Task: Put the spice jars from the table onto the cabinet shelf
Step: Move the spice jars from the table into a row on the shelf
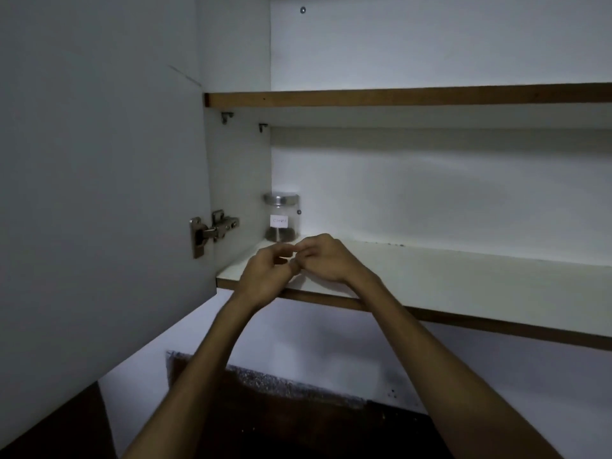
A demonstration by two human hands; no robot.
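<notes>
One spice jar [281, 217] stands upright on the lower cabinet shelf [430, 276], in the back left corner (its white label is too blurred to read); a second, bare shelf [397, 97] sits at its 12 o'clock. Two hands meet at the jar's 6 o'clock, near it but apart: the left hand [265, 276] and right hand [326, 258] are both loosely curled, fingertips touching each other, holding nothing.
</notes>
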